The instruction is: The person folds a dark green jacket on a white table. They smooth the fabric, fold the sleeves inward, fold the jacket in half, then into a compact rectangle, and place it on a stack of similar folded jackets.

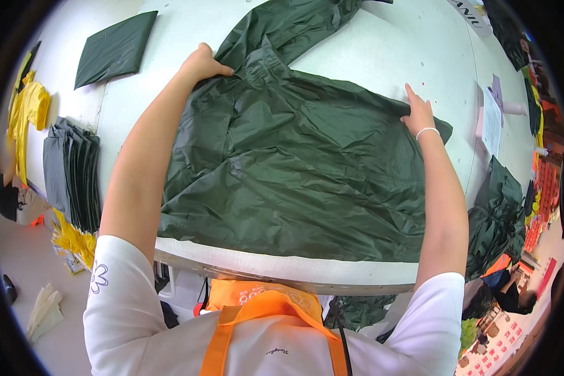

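A dark green rain jacket [294,163] of thin, shiny cloth lies spread and creased on the white table before me. One sleeve reaches away toward the far edge of the view. My left hand [205,64] is at its upper left, thumb laid on the cloth near the base of that sleeve, the other fingers curled and partly hidden. At the upper right edge of the jacket is my right hand [420,114], its index finger stretched out and thumb apart, touching the cloth.
A flat, folded green piece [116,50] lies at the far left. Nearer stands a stack of folded dark green pieces [72,172], with yellow garments [30,113] beyond. More green cloth [498,210] hangs at the right edge, near a white paper sheet [490,122].
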A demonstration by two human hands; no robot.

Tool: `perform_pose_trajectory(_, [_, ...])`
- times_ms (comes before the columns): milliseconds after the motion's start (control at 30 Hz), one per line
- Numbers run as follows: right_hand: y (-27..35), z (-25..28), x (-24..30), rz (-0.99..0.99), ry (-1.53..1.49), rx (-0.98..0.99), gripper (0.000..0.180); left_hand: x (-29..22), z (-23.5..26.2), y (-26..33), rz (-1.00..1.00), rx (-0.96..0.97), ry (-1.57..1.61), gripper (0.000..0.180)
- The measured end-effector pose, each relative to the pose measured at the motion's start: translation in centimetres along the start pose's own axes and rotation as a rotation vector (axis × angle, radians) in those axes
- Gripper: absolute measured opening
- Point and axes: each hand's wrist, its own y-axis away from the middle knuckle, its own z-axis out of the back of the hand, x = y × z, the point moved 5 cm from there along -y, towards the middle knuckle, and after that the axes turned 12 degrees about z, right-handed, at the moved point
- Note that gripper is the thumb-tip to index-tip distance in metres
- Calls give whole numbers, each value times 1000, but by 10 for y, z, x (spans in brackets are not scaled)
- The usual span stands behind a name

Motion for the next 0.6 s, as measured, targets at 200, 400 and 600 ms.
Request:
perform_pose_trajectory(200, [36, 8, -21, 18, 16, -59, 51, -7, 15, 44, -176, -150, -108, 50])
perform_pose_trajectory(400, [186, 80, 6, 282, 107, -605, 62, 48, 80, 230, -533, -822, 219, 28])
perform_pose_trajectory(600, [348, 12, 65, 342, -18, -572, 50, 208, -41, 327, -452, -593, 209, 54])
